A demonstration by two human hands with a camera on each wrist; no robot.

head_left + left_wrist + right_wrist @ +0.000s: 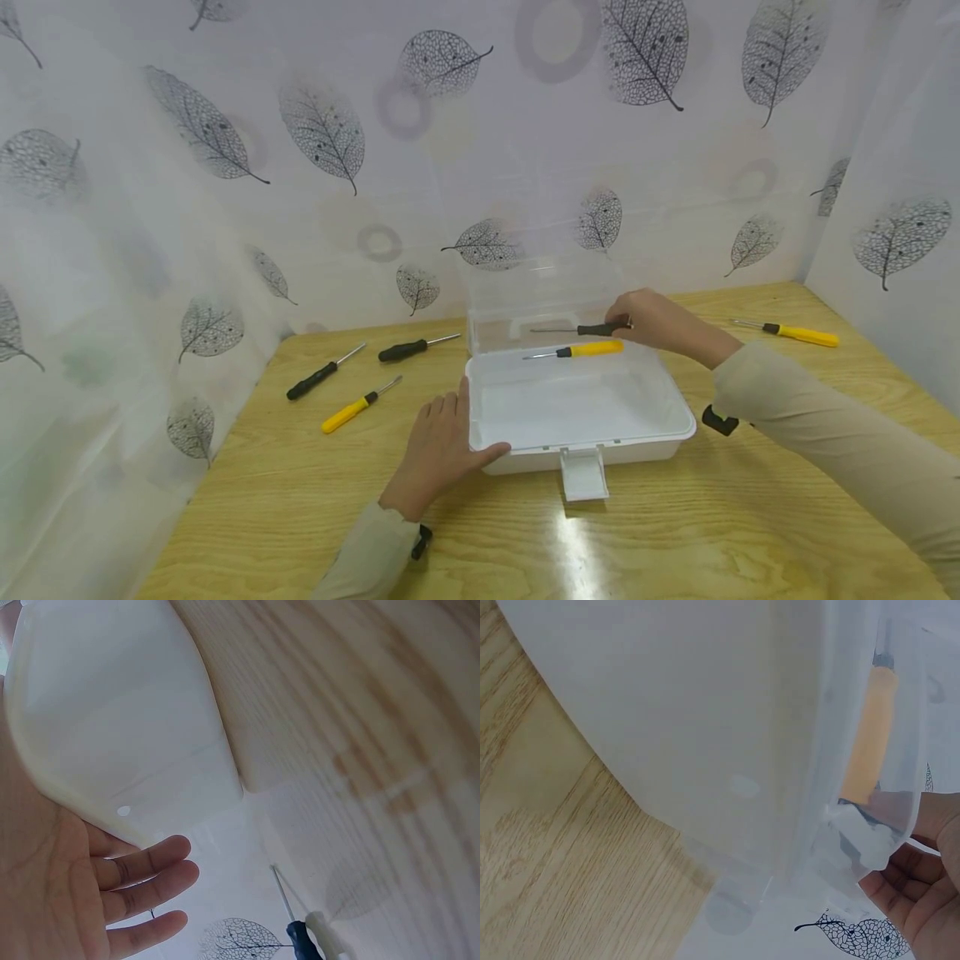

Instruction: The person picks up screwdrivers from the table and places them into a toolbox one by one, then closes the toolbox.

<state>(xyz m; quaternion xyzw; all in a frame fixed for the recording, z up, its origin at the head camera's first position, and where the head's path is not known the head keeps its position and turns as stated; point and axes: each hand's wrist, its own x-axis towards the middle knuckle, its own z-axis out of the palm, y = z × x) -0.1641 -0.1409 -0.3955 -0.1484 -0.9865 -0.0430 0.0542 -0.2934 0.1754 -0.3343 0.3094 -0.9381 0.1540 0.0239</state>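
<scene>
While hands [441, 433] touch box-rim [637, 441] and screwdriver [592, 330], tabletop [712, 533] spreads.

Three screwdrivers [361, 405] on the table [300, 492] left of the box [562, 408], another screwdriver [798, 334] right, lid [540, 292] behind.

The place seems a curtained work corner. White leaf-printed sheets [495, 158] hang around a yellow wood-grain table [270, 500].

The box [645, 452] below centre reaches me as smooth plastic, the far-right screwdriver [795, 333] as metal-shafted; I see a glossy wood-grain table [697, 537] at bottom, matt cloth sleeve [840, 471] lower right.
</scene>
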